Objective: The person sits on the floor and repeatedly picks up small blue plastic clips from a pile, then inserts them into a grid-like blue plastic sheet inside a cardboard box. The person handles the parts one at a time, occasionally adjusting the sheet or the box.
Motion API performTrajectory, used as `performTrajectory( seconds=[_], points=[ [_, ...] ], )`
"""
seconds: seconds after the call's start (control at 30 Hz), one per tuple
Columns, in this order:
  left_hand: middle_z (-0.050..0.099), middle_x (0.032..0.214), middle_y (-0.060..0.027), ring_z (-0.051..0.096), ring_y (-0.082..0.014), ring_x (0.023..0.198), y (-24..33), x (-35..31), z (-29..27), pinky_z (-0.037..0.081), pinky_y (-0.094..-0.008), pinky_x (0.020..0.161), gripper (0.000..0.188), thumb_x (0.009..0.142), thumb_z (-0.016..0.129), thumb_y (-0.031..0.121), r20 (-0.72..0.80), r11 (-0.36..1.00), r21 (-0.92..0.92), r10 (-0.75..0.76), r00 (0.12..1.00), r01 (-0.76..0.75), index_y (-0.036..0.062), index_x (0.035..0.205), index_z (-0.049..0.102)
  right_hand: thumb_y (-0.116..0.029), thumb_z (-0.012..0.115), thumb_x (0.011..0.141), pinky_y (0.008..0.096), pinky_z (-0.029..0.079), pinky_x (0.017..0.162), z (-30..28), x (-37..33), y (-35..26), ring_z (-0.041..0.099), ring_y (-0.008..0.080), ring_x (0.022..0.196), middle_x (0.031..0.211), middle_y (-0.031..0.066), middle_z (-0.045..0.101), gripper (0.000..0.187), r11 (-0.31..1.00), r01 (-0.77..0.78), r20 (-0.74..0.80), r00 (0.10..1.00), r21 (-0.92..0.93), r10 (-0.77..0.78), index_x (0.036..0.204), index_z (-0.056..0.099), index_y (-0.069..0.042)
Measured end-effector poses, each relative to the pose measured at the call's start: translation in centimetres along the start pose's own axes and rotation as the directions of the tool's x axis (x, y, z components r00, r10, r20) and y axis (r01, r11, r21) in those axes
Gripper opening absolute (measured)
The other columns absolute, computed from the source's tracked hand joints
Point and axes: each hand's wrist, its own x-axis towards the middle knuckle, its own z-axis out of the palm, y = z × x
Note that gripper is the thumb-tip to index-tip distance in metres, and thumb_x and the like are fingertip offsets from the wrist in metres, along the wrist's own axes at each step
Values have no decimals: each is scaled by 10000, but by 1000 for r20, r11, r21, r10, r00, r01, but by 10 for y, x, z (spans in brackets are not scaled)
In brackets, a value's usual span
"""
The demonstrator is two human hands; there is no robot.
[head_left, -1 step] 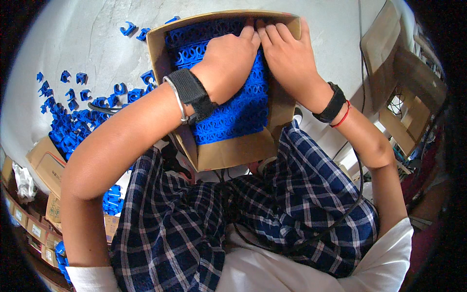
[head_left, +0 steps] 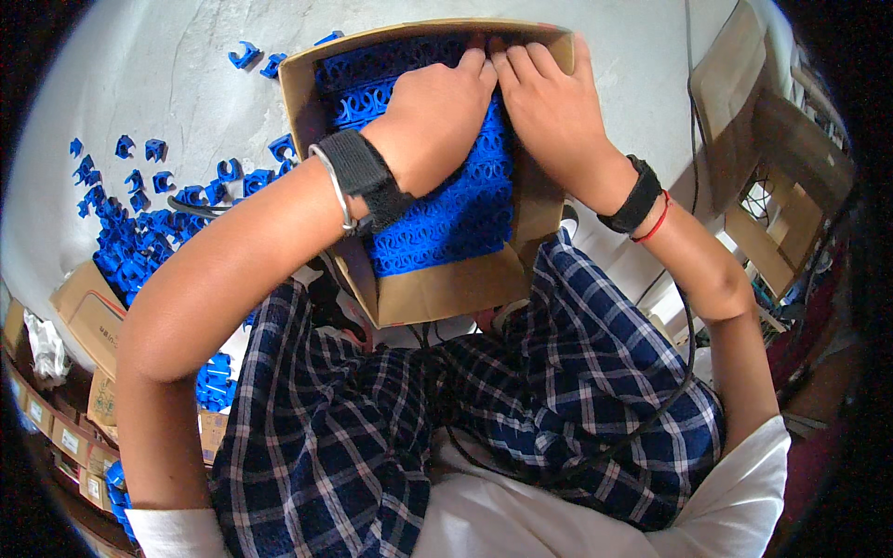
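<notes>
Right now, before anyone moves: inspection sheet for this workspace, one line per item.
Surface: pale floor, faint marks.
Work things: cardboard box, open, blue clip-shaped pieces packed inside in rows.
Clutter: loose blue pieces heaped and scattered left of the box; a few lie beyond its far left corner.
Hands: left hand and right hand reach into the box's far end, side by side; fingertips partly hidden, grip unclear.
Cables: black cable at right; another stretch across the lap.
Surroundings: small cartons lower left; crumpled plastic near them.
</notes>
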Motion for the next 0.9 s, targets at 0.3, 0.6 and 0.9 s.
performTrajectory(
  seconds=[0.3,0.6,0.9],
  points=[
    [538,1151,-258,651,-428,803,-12,12,-2,560,-492,710,475,784,612,62,98,978,-206,-20,995,40,27,1238,473,-160,535,819,408,412,960,-11,-1,15,562,215,1022,990,55,609,269,991,5,6,1000,132,-6,1045,637,-57],
    [534,1168,-255,659,-412,788,-12,9,-4,566,-478,692,480,782,603,46,62,990,-139,16,998,-7,26,1243,471,-166,542,814,447,384,1004,-8,-7,18,532,209,1107,1045,50,617,331,997,43,18,999,68,-44,1102,647,-42],
    [535,1172,-249,667,-395,746,-16,6,-3,571,-467,649,502,781,589,33,28,992,-116,57,998,-53,19,1267,467,-162,553,806,452,378,1009,-9,-4,22,529,208,1098,1057,54,612,259,988,76,7,997,131,-78,1015,671,-64]
  ],
)
